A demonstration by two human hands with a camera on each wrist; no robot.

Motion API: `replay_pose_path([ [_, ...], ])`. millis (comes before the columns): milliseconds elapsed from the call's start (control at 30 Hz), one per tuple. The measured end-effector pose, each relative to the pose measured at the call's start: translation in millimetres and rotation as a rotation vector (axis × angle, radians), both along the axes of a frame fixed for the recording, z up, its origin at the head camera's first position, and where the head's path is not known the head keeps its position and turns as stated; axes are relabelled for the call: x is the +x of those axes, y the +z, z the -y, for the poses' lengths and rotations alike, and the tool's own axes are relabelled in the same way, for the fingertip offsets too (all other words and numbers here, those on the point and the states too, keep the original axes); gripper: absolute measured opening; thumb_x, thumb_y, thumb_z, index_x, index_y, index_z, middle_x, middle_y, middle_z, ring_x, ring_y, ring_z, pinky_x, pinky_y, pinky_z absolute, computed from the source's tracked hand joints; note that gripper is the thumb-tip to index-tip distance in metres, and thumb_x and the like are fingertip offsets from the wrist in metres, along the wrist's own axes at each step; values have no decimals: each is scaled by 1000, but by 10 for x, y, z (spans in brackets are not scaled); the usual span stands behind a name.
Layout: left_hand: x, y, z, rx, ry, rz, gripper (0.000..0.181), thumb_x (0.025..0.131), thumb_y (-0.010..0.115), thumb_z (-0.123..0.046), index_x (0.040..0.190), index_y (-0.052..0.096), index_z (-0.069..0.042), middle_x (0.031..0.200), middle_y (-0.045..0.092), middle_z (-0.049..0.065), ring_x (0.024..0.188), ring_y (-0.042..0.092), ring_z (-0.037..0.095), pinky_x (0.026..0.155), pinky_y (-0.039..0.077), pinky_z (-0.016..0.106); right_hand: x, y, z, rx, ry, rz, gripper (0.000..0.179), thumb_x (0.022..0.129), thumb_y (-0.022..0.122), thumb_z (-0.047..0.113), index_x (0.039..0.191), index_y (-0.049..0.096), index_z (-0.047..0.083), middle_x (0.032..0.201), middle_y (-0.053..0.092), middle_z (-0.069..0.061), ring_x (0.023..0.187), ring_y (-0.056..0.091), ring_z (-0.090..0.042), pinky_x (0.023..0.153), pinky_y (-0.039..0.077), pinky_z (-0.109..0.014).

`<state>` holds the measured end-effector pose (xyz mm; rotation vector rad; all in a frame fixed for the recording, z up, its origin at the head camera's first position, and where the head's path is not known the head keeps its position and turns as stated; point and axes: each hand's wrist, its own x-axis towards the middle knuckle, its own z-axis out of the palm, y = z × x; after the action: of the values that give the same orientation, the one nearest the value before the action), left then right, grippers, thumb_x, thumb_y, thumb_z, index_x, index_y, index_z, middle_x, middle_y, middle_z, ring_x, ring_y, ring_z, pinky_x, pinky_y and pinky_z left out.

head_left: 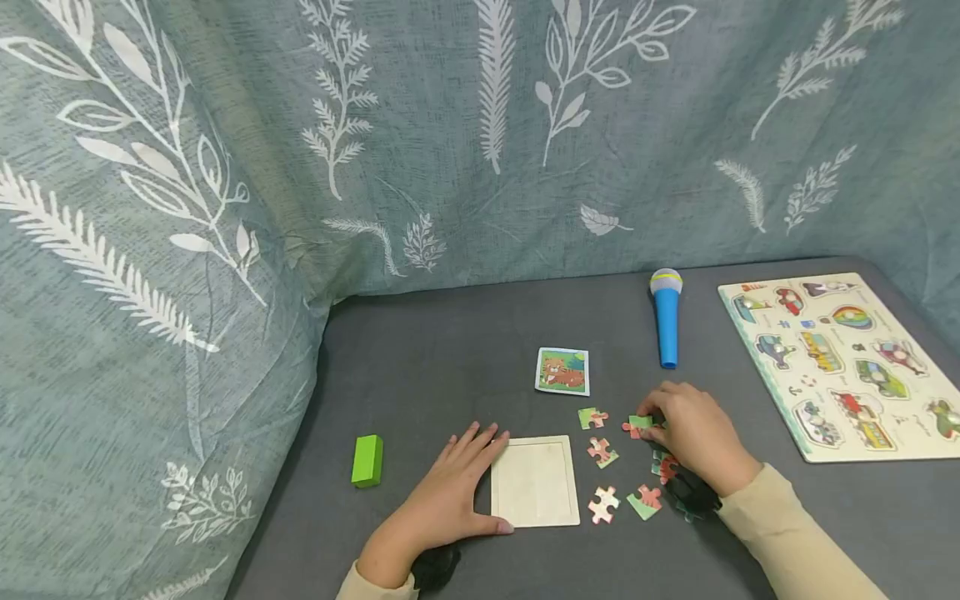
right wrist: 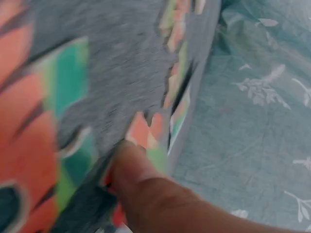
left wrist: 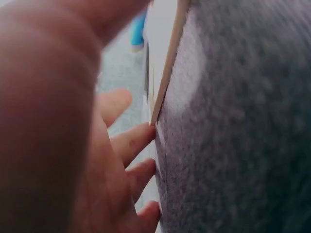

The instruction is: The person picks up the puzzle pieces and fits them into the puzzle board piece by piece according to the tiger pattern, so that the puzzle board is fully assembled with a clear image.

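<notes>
My left hand (head_left: pixel 453 492) lies spread at the left side of a square wooden puzzle tray (head_left: pixel 535 483), its thumb at the near corner. Seen in the left wrist view, the fingers (left wrist: pixel 136 141) are straight, one fingertip right at the edge of the tray (left wrist: pixel 167 73). To the tray's right, my right hand (head_left: pixel 697 433) pinches a green and orange jigsaw piece (head_left: pixel 640 422) between thumb and fingers. The thumb covers part of that jigsaw piece (right wrist: pixel 145 133) in the right wrist view. Other jigsaw pieces (head_left: pixel 602 451) lie around it, one showing a plain pale face (head_left: pixel 603 505).
Behind the tray lies a small tiger picture card (head_left: pixel 562 372). A blue toy microphone (head_left: pixel 666 321) is at the back, beside a large vehicle puzzle board (head_left: pixel 847 367) on the right. At left is a green block (head_left: pixel 367 461). A leaf-patterned cloth (head_left: pixel 450 150) hangs behind the table.
</notes>
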<state>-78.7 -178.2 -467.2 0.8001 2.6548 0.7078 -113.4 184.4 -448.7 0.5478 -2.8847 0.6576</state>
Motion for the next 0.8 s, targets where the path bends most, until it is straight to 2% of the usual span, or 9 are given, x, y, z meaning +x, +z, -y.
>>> replay_pose_path([
  [167,27,-41,40,2,17,-39,111,79,90,-53,164,34,-8,170,29,11,159,17,36,123,16,62,8,152,318,-204,54,108,27,80,90,3,79,67,17,71,59,11,62,52,-5,58,46,-30],
  [267,45,-49,65,-1,27,-44,110,80,88,-55,163,36,-5,169,31,11,158,19,37,123,17,62,30,164,690,-315,155,181,21,81,89,3,82,72,16,73,64,12,64,57,-1,59,50,-27],
  [333,55,-55,75,-7,37,-36,110,80,87,-58,163,37,-5,169,32,10,158,19,36,123,17,61,52,113,939,-340,231,228,19,81,89,4,84,74,14,75,66,10,66,59,-2,60,51,-25],
  [367,59,-61,77,-8,39,-33,110,81,86,-59,163,37,-5,169,32,10,158,19,36,123,17,62,70,83,1046,-328,253,238,18,81,90,4,85,74,13,77,67,9,68,60,-3,60,52,-25],
  [433,68,-73,72,-8,42,-35,110,81,85,-61,163,37,-5,169,32,9,158,19,36,123,17,62,113,31,1193,-235,274,174,18,80,91,7,88,76,11,83,67,7,73,62,-8,64,53,-26],
  [600,59,-113,28,2,36,-66,111,80,84,-62,163,36,-6,170,31,8,158,19,34,123,18,60,342,6,1208,90,267,-95,23,82,92,21,101,81,14,104,72,2,94,65,-19,80,58,-37],
  [733,37,-131,15,-11,23,-82,111,80,84,-62,163,37,-6,170,31,8,158,19,34,124,18,59,565,-40,1135,241,293,-141,41,85,88,36,117,79,12,122,72,-1,107,63,-22,85,55,-44],
  [800,21,-125,20,-11,21,-94,110,80,85,-61,163,37,-5,169,32,8,158,20,34,123,19,60,611,-76,1137,273,261,-137,53,86,86,43,125,75,9,131,68,-4,112,61,-25,87,53,-47],
])
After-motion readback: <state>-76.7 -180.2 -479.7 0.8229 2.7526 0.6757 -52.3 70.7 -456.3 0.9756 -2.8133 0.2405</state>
